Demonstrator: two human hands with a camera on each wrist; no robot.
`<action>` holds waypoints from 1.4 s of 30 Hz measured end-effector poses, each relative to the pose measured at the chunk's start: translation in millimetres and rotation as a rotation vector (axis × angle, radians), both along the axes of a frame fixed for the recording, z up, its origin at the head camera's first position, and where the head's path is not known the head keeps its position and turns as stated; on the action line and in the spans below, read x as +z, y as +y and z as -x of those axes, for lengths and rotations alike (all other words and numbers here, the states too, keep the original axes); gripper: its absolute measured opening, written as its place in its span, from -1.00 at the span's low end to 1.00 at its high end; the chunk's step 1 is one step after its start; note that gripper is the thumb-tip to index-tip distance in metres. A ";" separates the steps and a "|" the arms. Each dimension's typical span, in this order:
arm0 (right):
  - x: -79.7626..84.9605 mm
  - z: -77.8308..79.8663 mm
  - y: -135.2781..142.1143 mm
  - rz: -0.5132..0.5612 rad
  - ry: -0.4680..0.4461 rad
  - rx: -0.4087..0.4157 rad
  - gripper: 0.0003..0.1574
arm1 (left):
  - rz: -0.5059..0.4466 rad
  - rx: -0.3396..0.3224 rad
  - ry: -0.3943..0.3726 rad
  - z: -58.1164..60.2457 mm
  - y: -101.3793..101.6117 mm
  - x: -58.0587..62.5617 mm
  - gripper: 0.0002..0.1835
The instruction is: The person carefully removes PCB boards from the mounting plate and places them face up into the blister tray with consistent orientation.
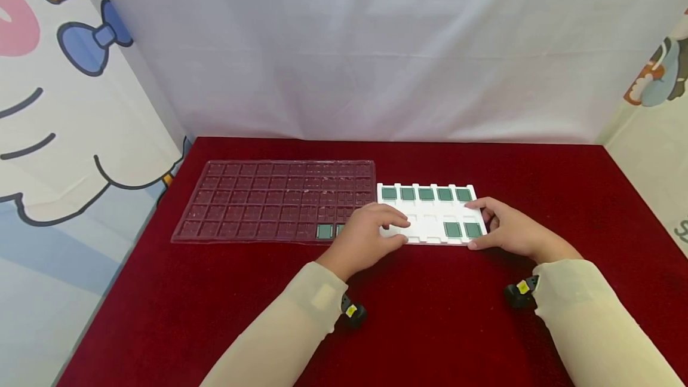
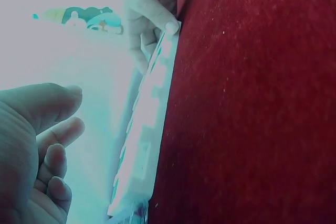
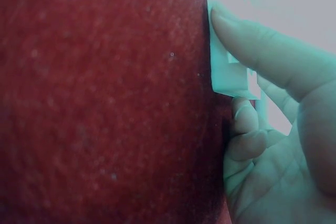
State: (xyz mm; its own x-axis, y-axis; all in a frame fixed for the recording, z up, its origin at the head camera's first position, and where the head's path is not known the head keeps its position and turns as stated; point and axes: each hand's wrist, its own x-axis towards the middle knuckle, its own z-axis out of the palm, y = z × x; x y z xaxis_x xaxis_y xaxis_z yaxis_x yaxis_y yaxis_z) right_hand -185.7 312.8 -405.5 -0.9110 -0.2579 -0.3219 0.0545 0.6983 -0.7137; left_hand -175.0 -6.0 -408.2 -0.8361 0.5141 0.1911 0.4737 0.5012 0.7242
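A white tray (image 1: 431, 217) with two rows of slots lies on the red cloth. Several green square chips (image 1: 426, 194) fill its back row, and two more green chips (image 1: 463, 230) sit at the right of its front row. My right hand (image 1: 505, 229) grips the tray's right end, its thumb (image 3: 247, 38) along the front side. Over the tray's left end is my left hand (image 1: 371, 235), fingers loosely bent; the left wrist view shows nothing between its thumb (image 2: 50, 100) and fingers. It hides part of the front row.
To the left, a clear plastic tray (image 1: 258, 196) with many square pockets lies against the white tray. Two green squares (image 1: 325, 232) sit in its front row near the right corner, one partly behind my left hand. A white curtain (image 1: 344, 46) hangs behind the table.
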 end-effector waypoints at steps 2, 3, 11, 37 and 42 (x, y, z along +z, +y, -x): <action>0.2 0.0 -0.3 0.001 0.001 0.002 0.09 | -0.008 -0.009 0.002 0.0 2.9 0.1 -0.74; 0.2 0.0 -0.4 0.001 0.001 0.001 0.09 | -0.012 -0.012 0.002 0.0 4.4 0.3 -0.74; 0.4 -0.7 0.6 -0.003 0.006 0.006 0.08 | -0.014 -0.040 -0.028 -1.6 20.0 -3.9 -0.74; -0.6 -0.3 1.2 -0.012 0.026 -0.001 0.08 | 0.014 -0.123 -0.012 4.3 62.6 -0.5 -0.73; -1.5 -0.1 0.9 0.000 0.030 0.009 0.06 | 0.027 -0.117 -0.017 5.4 64.7 -2.2 -0.74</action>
State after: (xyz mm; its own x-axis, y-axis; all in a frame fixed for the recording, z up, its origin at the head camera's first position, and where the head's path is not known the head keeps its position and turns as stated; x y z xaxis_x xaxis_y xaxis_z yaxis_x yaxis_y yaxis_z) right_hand -185.6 313.6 -407.0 -0.9179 -0.2662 -0.2943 0.0265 0.6988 -0.7148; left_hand -180.4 58.8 -410.3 -0.7731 0.6133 0.1620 0.5178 0.4627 0.7196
